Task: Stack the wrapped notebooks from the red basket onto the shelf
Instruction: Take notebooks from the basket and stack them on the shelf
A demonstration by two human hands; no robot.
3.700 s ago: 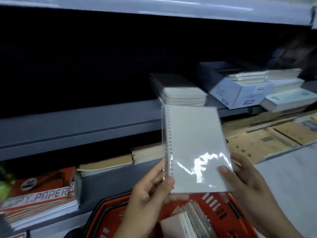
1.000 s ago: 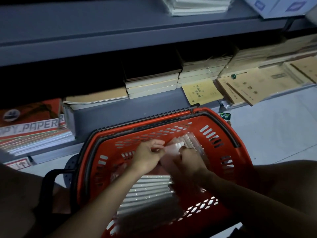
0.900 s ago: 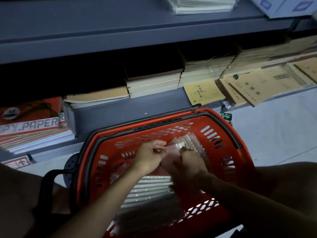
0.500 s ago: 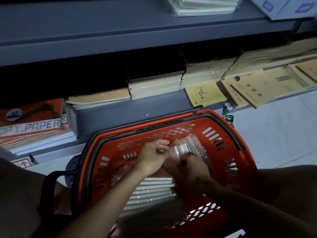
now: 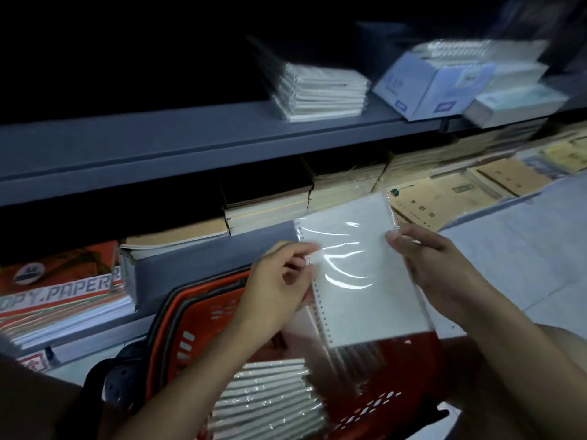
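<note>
The left hand (image 5: 279, 281) is pinching the spiral-bound left edge of a white notebook wrapped in clear glossy plastic (image 5: 359, 268), while the right hand (image 5: 441, 265) is gripping its right edge, thumb on the front cover; the notebook is hanging tilted in the air above the red plastic basket with slotted walls (image 5: 203, 315); more wrapped white notebooks (image 5: 266, 398) are lying stacked inside the basket, toward its near edge; on the grey metal shelf (image 5: 190, 138) above, a stack of wrapped spiral notebooks (image 5: 320, 90) is sitting near the front edge, just beside a pale blue cardboard box (image 5: 422, 90) to its right.
</note>
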